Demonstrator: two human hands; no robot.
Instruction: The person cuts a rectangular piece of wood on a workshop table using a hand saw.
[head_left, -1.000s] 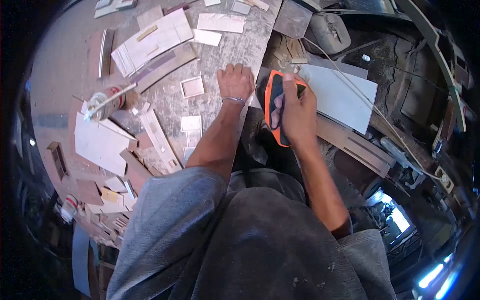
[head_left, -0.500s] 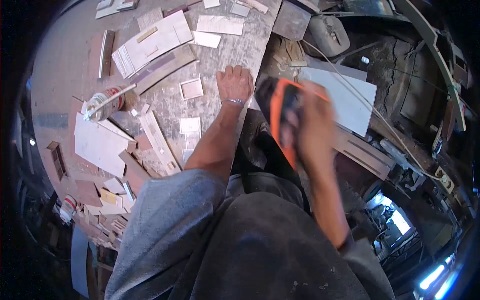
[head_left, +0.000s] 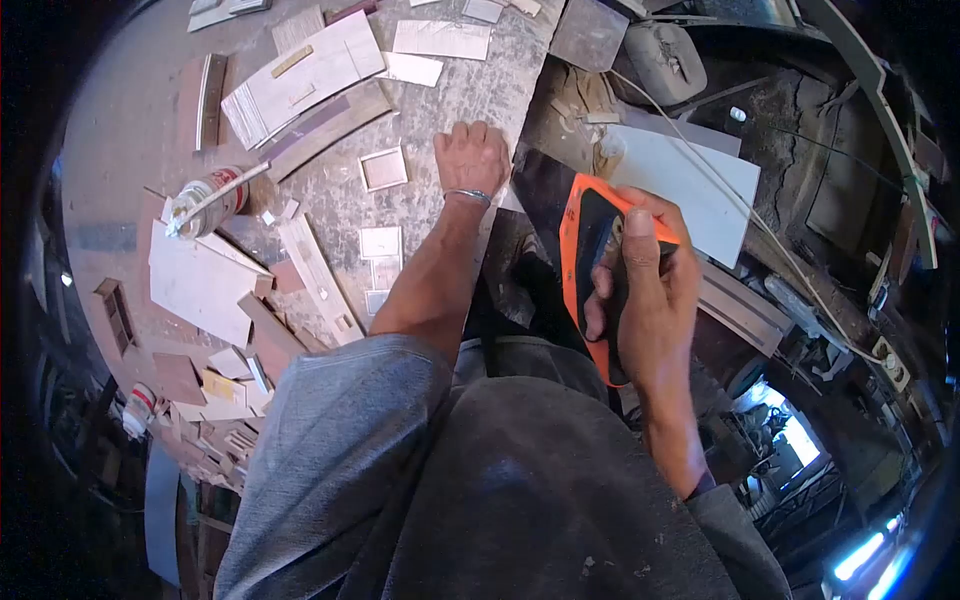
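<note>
My left hand [head_left: 471, 160] presses down at the right edge of the worktable [head_left: 430, 110], back upward, its fingers bent and close together. Whatever lies beneath its palm and fingers is hidden. In my right hand [head_left: 650, 290] is a handsaw [head_left: 572, 250], gripped by its orange and black handle with the thumb lying over the near side. The saw's dark blade [head_left: 543, 188] points up and left, its far end near the table edge beside my left hand. A small wooden frame [head_left: 383, 169] lies left of that hand.
Wood strips and panels [head_left: 310, 75] lie across the table. A tub [head_left: 215, 200] with a stick across its top stands at the left. Beyond the table edge are a white board [head_left: 690, 185], a plastic jerrycan [head_left: 665, 65] and a slatted wood piece [head_left: 740, 305].
My right hand and the saw, blurred before, have shifted slightly right and down and now show sharply. My left hand stays at the table edge.
</note>
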